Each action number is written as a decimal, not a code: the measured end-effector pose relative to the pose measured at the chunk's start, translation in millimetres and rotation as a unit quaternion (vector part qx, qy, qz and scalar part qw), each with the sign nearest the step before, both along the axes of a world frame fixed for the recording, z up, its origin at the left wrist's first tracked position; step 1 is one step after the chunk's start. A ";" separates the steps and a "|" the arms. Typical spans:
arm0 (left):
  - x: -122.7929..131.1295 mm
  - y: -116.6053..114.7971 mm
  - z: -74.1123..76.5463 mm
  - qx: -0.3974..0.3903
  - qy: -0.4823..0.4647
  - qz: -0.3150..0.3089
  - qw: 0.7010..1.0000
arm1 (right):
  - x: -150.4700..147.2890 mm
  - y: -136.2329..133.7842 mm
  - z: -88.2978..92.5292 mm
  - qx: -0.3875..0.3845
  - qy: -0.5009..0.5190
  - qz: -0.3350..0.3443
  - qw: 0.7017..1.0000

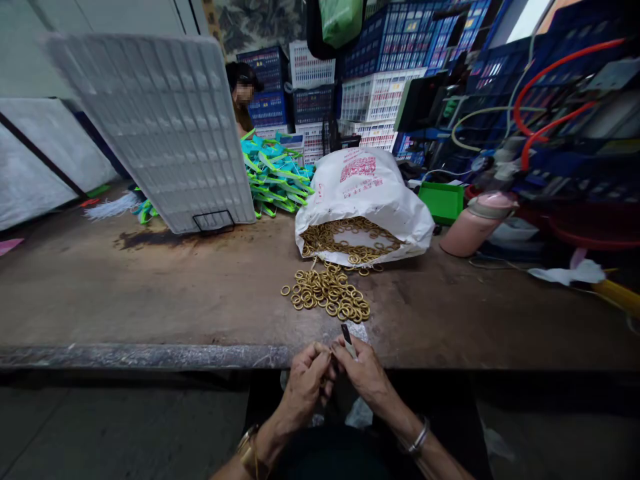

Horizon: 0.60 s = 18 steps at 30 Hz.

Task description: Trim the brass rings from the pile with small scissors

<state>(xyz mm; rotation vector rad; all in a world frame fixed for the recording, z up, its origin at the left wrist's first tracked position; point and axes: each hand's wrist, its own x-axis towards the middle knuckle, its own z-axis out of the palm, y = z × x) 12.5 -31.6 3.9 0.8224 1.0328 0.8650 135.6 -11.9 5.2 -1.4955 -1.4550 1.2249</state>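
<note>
Over the table's front edge, my two hands meet with their fingertips almost touching. My left hand (306, 379) is closed in a pinch, and whatever it holds is too small to make out. In my right hand (367, 377) is a small flat blade-like tool (348, 341), dark at its upper end and pale below, pointing up and away from me. Just beyond the hands lies a loose pile of brass-coloured rings (330, 291). Behind it a white woven sack (365, 187) rests on its side, its mouth facing me with many more rings inside.
A grey ribbed panel (165, 133) stands upright on the wooden table (200, 293) at left. Behind it are green and blue plastic pieces (277, 175) and a person (244, 93). A pink bottle (477, 223) and a green tray (441, 202) stand right of the sack. Stacked crates (377, 97) line the back.
</note>
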 end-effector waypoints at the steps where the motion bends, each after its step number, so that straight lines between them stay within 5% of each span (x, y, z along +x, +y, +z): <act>1: 0.2 -0.2 -0.7 -0.001 -0.009 -0.003 1.000 | 0.7 -0.3 -0.1 0.001 0.001 0.002 1.000; 9: 3.7 0.9 -1.2 -0.004 -0.011 0.006 1.000 | 6.5 2.1 -10.1 -0.012 0.044 0.008 0.999; 12: 4.8 2.6 1.1 0.001 -0.008 0.021 1.000 | 11.0 2.5 -13.4 0.015 -0.006 0.002 1.000; 18: 6.0 5.7 5.9 0.011 0.008 0.038 0.999 | 11.5 -4.0 -17.2 0.069 -0.156 0.101 0.980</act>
